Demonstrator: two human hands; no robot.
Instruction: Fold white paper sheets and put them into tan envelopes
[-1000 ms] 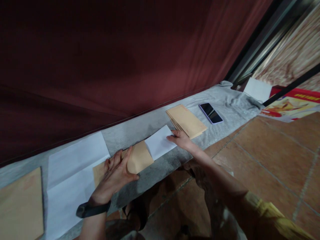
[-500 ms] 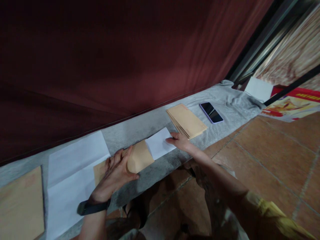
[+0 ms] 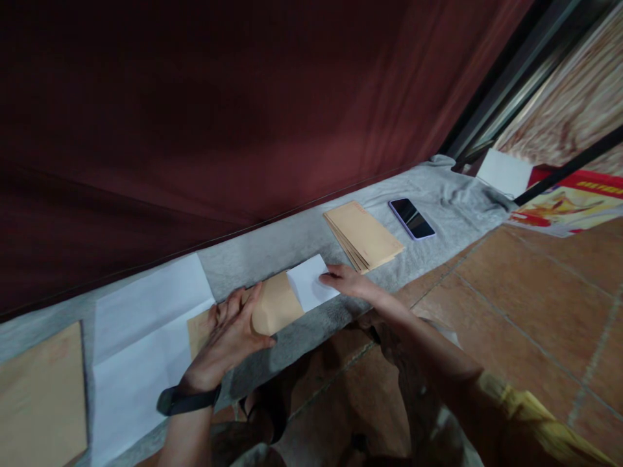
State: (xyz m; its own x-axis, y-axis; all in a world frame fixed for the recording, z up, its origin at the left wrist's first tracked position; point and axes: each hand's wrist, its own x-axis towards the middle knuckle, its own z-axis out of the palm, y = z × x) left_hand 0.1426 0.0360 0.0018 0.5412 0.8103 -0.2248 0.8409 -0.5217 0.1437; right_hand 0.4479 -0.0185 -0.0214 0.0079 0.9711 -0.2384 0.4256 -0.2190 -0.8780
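A brown paper envelope (image 3: 278, 303) lies lengthwise on the grey cloth, its mouth towards the right. My left hand (image 3: 232, 338) grips across it, with the fingers over the far side and the thumb at the near edge; a dark band is on that wrist. At the mouth, a folded white sheet of paper (image 3: 310, 284) is partly inside the envelope. The thumb and fingers of my right hand (image 3: 346, 281) pinch its right end. How far the paper reaches inside is hidden.
Unfolded white paper (image 3: 141, 350) and a larger brown envelope (image 3: 41, 395) lie at left. A stack of brown envelopes (image 3: 365, 233) and a phone (image 3: 411, 218) are at right on the grey cloth (image 3: 272, 243). A dark red curtain (image 3: 233, 117) hangs behind.
My right hand and the white paper have moved slightly left relative to the envelope, so less paper shows. My left hand and the envelope have shifted a little right.
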